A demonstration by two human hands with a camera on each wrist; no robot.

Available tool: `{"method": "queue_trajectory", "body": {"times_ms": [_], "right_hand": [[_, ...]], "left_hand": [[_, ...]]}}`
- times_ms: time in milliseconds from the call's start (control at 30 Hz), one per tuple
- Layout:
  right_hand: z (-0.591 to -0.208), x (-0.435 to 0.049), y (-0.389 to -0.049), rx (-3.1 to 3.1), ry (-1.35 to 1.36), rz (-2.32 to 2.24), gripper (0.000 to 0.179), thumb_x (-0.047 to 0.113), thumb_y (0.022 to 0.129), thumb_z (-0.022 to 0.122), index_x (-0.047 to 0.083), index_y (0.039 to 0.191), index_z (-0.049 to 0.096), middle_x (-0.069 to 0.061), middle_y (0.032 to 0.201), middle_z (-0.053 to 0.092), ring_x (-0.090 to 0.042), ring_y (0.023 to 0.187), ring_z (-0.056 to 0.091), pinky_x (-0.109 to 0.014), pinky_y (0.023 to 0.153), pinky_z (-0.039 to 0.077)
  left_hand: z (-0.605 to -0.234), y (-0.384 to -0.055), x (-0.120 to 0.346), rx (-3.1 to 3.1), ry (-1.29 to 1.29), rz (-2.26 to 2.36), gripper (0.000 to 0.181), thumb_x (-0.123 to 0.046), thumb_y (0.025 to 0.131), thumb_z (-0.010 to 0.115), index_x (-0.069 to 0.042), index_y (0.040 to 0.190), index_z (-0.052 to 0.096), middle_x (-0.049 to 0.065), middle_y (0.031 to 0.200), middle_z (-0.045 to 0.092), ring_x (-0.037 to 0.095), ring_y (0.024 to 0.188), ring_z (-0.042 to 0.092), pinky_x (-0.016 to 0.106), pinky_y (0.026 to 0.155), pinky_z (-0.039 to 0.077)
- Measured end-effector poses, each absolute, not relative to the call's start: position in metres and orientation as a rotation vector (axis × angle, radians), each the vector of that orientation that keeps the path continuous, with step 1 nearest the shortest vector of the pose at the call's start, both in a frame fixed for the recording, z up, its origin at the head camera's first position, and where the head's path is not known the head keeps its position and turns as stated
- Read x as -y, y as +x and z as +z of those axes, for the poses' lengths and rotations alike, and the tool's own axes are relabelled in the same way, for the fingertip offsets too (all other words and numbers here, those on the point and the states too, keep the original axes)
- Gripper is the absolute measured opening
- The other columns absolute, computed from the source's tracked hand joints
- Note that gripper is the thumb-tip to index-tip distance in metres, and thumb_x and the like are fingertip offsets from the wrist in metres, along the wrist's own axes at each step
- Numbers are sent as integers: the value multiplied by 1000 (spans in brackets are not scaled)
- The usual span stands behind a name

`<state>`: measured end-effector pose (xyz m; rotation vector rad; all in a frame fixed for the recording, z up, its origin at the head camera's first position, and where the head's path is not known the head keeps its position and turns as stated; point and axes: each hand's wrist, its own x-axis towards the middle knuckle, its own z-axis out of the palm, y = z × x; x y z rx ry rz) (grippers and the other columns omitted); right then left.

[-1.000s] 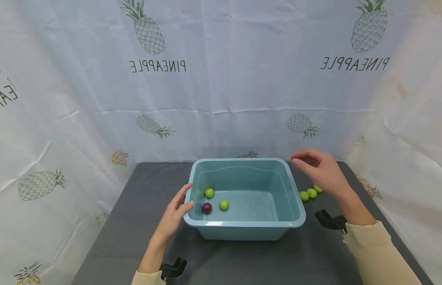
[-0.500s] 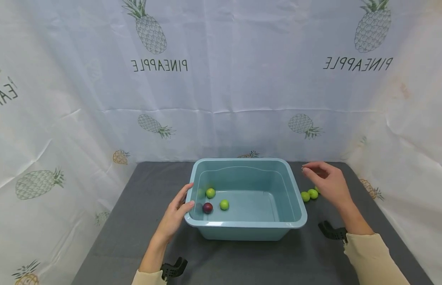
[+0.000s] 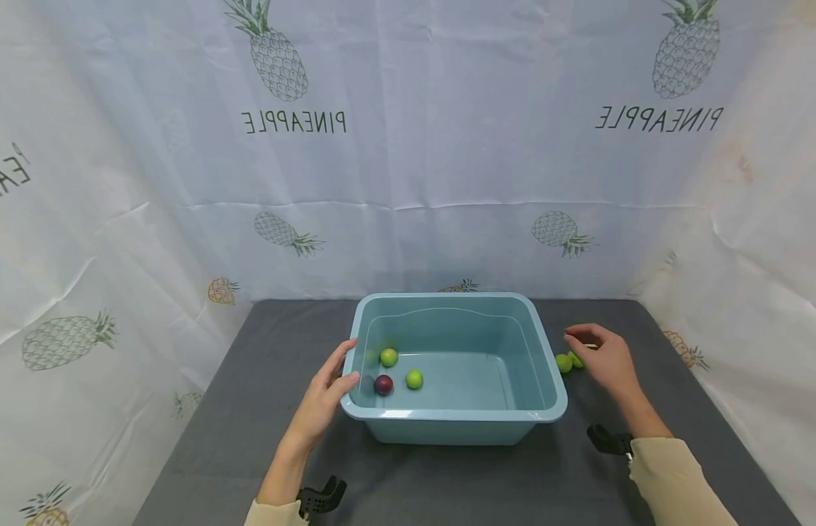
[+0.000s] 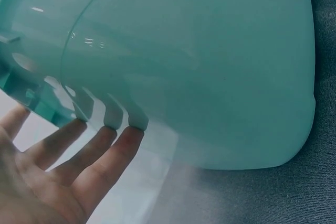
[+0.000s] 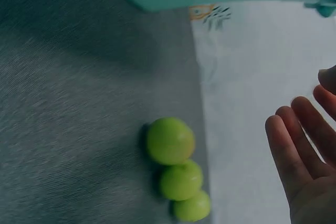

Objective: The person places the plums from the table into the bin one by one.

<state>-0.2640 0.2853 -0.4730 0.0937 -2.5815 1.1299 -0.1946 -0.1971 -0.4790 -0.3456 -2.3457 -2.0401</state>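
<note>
A light blue plastic basin (image 3: 454, 431) stands mid-table in the head view. Inside, towards its left, lie two round green fruits (image 3: 414, 378) (image 3: 389, 356) and a dark red, plum-like fruit (image 3: 383, 384). My left hand (image 3: 318, 405) rests against the basin's left side, thumb and a finger at the rim; in the left wrist view fairly straight fingers (image 4: 107, 174) touch the outer wall. Right of the basin, my right hand (image 3: 605, 361) hovers with relaxed fingers over a row of green fruits (image 3: 563, 363), partly hiding them. The right wrist view shows three green fruits (image 5: 170, 141), apart from that hand.
A dark grey cloth (image 3: 250, 409) covers the table. White curtains (image 3: 447, 161) printed with pineapples hang behind and at both sides. Each wrist carries a black camera mount (image 3: 321, 495).
My right hand has come down and slightly right from beside the basin's far right corner towards the row of green fruits. The left hand stays at the basin.
</note>
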Motion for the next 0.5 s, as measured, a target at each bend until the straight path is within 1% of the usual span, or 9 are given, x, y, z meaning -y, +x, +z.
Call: {"method": "queue_trajectory", "body": {"times_ms": [33, 100, 167, 200, 233, 300, 500], "right_hand": [[-477, -286, -265, 2593, 83, 1130, 33, 24, 101, 65, -3, 119, 68, -23, 114, 69, -33, 103, 63, -19, 81, 47], [-483, -287, -266, 2614, 58, 1142, 34, 23, 101, 64, -4, 121, 66, -24, 116, 67, -38, 106, 62, -33, 87, 51], [-489, -288, -268, 2634, 33, 1162, 35, 23, 101, 64, -5, 122, 65, -26, 118, 66, -41, 108, 61, -49, 90, 50], [-492, -288, -269, 2642, 23, 1175, 36, 23, 101, 63, -6, 122, 64, -27, 118, 65, -41, 109, 60, -54, 91, 48], [-495, -289, -270, 2652, 13, 1186, 36, 23, 102, 63, -6, 123, 64, -27, 119, 65, -42, 109, 60, -57, 92, 47], [-501, -291, -271, 2673, -4, 1197, 37, 23, 102, 63, -7, 124, 63, -28, 119, 64, -42, 110, 59, -56, 91, 47], [-515, -296, -273, 2716, -38, 1184, 37, 23, 101, 63, -7, 124, 63, -27, 119, 64, -40, 108, 60, -43, 82, 49]], "left_hand": [[-479, -195, 197, 2347, -342, -2038, 55, -23, 104, 56, -24, 156, 38, 14, 160, 34, 40, 137, 45, 60, 102, 41], [-479, -195, 197, 2350, -337, -2034, 55, -22, 104, 56, -24, 156, 38, 14, 160, 35, 39, 137, 45, 59, 102, 41], [-479, -195, 197, 2353, -333, -2030, 55, -21, 104, 56, -24, 156, 38, 14, 160, 35, 39, 137, 45, 58, 102, 41], [-479, -195, 198, 2354, -331, -2027, 55, -21, 104, 56, -24, 156, 38, 14, 160, 35, 39, 137, 45, 57, 102, 41], [-479, -195, 198, 2355, -329, -2026, 55, -21, 104, 56, -24, 156, 38, 14, 160, 35, 38, 137, 45, 57, 103, 41], [-479, -195, 198, 2358, -326, -2021, 55, -21, 104, 56, -24, 156, 38, 13, 161, 35, 38, 138, 45, 56, 103, 41], [-479, -195, 197, 2361, -323, -2021, 55, -24, 104, 57, -25, 155, 39, 13, 161, 35, 38, 137, 45, 56, 103, 42]]}}
